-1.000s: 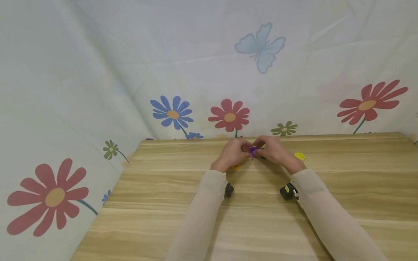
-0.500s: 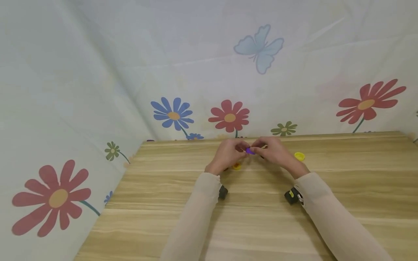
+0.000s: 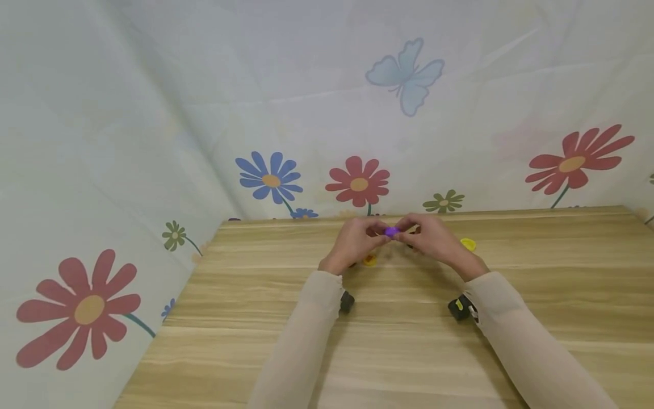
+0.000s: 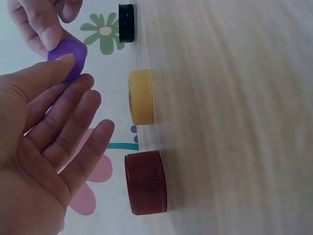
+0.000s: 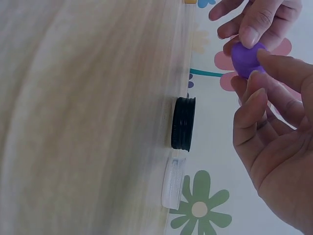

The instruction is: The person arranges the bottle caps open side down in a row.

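Note:
A small, smooth, round purple disc is held between both hands near the far side of the table. My left hand pinches it from the left with thumb and forefinger; in the left wrist view the other fingers spread out below. From the right, my right hand pinches the same purple disc, its fingertips close to the left hand's. Below the left hand are a yellow cap and a dark red ribbed cap. A black cap stands near the right hand.
Beside the black cap is a clear ribbed cap. A yellow lid lies right of the right forearm. The wooden table ends at a flower-printed cloth behind the hands.
The purple disc has turned between the fingers, from narrow and bent-looking to a rounder face. Both wrists have moved slightly apart, uncovering more of the yellow cap.

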Motion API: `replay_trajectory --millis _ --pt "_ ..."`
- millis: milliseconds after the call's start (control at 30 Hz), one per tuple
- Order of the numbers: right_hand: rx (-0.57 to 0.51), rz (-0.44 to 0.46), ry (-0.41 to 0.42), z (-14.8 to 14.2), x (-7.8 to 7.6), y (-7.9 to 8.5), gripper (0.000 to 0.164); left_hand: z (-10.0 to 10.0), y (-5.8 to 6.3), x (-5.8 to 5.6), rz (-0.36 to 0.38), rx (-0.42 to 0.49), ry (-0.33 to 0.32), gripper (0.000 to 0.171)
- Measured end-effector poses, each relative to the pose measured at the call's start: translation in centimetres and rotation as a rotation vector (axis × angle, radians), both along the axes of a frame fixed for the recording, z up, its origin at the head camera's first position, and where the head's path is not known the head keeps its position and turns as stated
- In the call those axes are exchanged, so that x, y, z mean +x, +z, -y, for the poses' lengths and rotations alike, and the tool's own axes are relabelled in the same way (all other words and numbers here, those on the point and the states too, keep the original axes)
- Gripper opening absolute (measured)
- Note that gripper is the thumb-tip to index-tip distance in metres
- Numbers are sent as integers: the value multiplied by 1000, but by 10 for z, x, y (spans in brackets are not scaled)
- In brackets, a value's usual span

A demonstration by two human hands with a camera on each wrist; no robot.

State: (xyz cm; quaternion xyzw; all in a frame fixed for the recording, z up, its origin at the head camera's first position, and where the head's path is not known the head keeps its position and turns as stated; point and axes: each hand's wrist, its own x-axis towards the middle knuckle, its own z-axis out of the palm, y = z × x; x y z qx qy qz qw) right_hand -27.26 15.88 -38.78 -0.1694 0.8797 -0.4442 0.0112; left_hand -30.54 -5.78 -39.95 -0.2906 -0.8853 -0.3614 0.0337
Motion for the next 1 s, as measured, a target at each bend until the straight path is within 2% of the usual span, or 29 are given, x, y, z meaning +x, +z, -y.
replay_trajectory --millis 300,533,1000 --pt "2 1 -17 1 -1 -2 23 -1 1 2 28 21 24 29" --pt "-11 28 -40 2 -2 -3 28 -1 3 2 -33 -9 7 34" --pt "-8 29 8 -2 -2 -2 28 -1 3 2 -27 -45 -8 33"
